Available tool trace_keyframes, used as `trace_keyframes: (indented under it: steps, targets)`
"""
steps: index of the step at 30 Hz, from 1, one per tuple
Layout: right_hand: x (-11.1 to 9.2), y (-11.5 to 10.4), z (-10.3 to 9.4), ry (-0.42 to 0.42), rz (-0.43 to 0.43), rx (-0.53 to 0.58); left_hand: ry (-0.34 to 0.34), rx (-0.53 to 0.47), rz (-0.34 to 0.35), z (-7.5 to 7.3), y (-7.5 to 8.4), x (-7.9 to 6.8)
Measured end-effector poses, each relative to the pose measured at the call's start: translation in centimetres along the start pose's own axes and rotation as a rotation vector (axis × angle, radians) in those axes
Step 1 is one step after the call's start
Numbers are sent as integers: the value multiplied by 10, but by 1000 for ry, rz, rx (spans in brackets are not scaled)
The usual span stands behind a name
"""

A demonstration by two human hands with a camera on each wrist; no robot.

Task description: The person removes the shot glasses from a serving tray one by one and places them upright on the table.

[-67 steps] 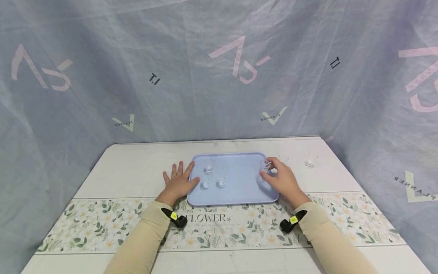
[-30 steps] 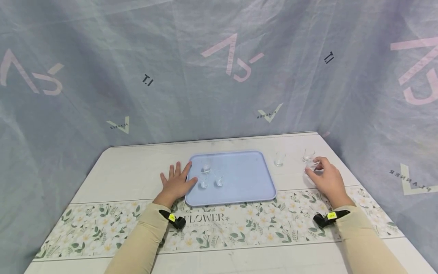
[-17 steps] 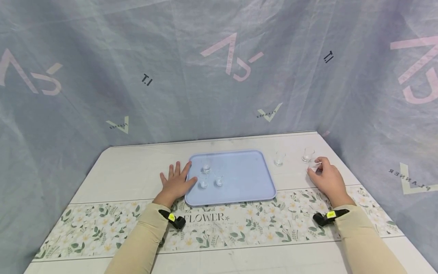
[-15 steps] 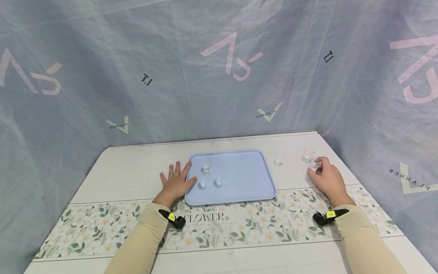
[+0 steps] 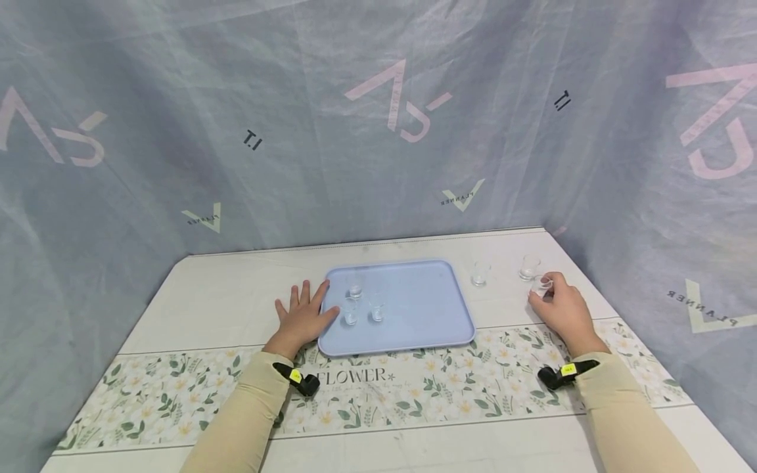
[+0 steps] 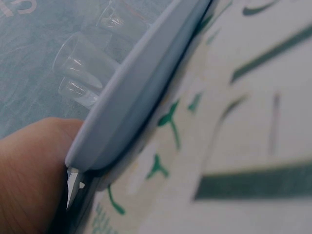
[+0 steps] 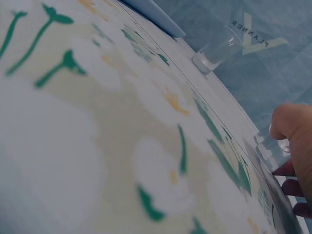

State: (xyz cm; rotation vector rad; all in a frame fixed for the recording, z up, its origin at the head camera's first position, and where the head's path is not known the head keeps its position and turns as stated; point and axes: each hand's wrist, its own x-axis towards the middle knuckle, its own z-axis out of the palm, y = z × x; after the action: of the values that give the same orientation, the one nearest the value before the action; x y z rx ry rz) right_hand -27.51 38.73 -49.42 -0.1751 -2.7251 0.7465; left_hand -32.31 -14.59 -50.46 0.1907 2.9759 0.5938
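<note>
My right hand is at the right side of the table. Its thumb and fingers pinch a small clear shot glass, which stands upright just in front of another shot glass. In the right wrist view, the thumb and fingers cover part of the held glass. My left hand lies spread out at the left edge of a light blue tray, with the thumb over the rim. On the tray's left part stand three shot glasses, the nearest to the thumb being one glass.
One more shot glass stands on the table between the tray and my right hand. A white cloth with a floral band covers the table. Grey-blue curtains hang behind and at both sides.
My right hand has carried the shot glass from over the tray's right part to the table at right. Over the last half second it has hardly moved. My left hand has stayed in place.
</note>
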Motion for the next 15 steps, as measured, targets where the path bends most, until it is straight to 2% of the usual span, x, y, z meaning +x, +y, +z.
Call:
trace_keyframes:
  steps: [4,11,15]
  targets:
    - [0,-1,0,1,3,7,-2,-2,1,2,-3,2]
    - [2,1,2,-4,4,5,0,-9,2,-4,4,-4]
    - [2,2,3,43,-24,22,5,-1,5,-6,5,-6]
